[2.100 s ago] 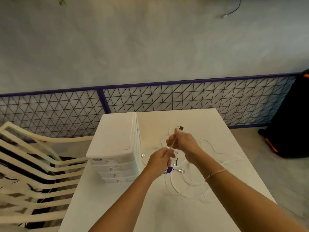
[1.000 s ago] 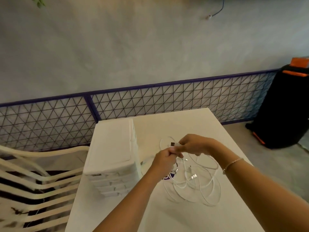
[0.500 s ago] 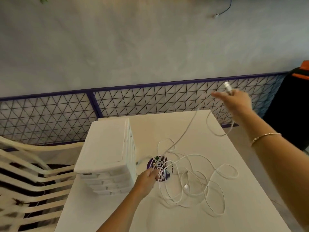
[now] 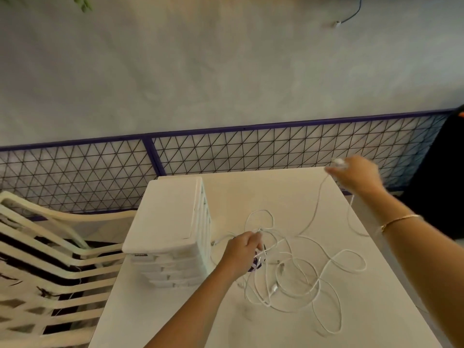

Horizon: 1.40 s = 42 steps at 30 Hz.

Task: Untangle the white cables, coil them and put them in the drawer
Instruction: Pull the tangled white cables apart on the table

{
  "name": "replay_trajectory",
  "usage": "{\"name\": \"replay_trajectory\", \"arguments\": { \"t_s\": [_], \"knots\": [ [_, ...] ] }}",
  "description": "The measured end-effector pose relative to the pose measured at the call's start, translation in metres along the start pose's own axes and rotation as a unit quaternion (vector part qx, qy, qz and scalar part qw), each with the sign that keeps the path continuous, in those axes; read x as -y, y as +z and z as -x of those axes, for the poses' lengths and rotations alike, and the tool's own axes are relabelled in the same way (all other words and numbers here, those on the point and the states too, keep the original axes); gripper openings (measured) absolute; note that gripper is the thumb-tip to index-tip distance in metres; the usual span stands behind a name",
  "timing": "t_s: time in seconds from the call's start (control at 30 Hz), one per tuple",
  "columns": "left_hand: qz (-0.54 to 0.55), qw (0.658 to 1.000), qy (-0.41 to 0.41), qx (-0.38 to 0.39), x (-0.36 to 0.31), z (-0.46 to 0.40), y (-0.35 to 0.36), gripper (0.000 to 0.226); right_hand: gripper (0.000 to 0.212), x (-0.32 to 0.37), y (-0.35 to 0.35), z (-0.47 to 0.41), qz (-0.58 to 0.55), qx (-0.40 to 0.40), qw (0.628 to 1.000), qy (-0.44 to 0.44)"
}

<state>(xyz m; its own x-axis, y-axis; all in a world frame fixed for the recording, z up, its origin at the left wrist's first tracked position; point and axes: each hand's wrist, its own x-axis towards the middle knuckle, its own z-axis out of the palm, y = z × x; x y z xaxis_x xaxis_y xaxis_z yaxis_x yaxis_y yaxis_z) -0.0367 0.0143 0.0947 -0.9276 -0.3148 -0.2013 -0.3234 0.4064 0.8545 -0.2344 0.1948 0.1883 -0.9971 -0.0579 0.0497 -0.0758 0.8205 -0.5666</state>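
Your right hand (image 4: 356, 175) pinches one plug, drawn toward the table's (image 4: 276, 187) far corner; your left hand (image 4: 242, 252) pins the cables (image 4: 296, 270) beside the drawer unit (image 4: 170, 229). Pull slowly, freeing loops before they tighten.

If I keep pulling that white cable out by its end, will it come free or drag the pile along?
Probably floppy: the white cable sags from the right hand. It will likely snag and drag, since its loops cross in the tangle; the left hand pinning that should help.
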Motion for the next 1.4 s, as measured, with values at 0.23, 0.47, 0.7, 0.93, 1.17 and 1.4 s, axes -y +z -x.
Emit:
{"name": "replay_trajectory", "arguments": {
  "t_s": [0.23, 0.47, 0.7, 0.93, 1.17, 1.4],
  "knots": [
    [0.120, 0.992, 0.035, 0.030, -0.042, -0.001, 0.011, 0.038, 0.041, 0.031, 0.060, 0.081, -0.172, 0.388, 0.902, -0.083],
    [0.157, 0.971, -0.112, 0.142, 0.001, 0.001, 0.018, 0.029, 0.053, -0.005, 0.072, 0.072, 0.145, 0.427, 0.888, -0.088],
    [-0.193, 0.962, -0.163, 0.101, 0.045, -0.038, 0.017, 0.022, 0.048, -0.028, 0.082, 0.072, 0.345, 0.450, 0.817, -0.106],
    [-0.212, 0.950, -0.209, -0.089, 0.062, -0.113, 0.020, 0.038, 0.025, -0.051, 0.084, 0.048, 0.324, 0.468, 0.817, -0.092],
    [-0.281, 0.925, -0.249, -0.052, 0.098, -0.127, 0.008, 0.034, 0.036, -0.060, 0.077, 0.035, 0.234, 0.404, 0.881, -0.074],
    [-0.385, 0.903, -0.191, -0.013, 0.108, -0.131, 0.019, 0.027, 0.033, -0.044, 0.085, 0.020, 0.177, 0.369, 0.908, -0.087]
  ]
}}
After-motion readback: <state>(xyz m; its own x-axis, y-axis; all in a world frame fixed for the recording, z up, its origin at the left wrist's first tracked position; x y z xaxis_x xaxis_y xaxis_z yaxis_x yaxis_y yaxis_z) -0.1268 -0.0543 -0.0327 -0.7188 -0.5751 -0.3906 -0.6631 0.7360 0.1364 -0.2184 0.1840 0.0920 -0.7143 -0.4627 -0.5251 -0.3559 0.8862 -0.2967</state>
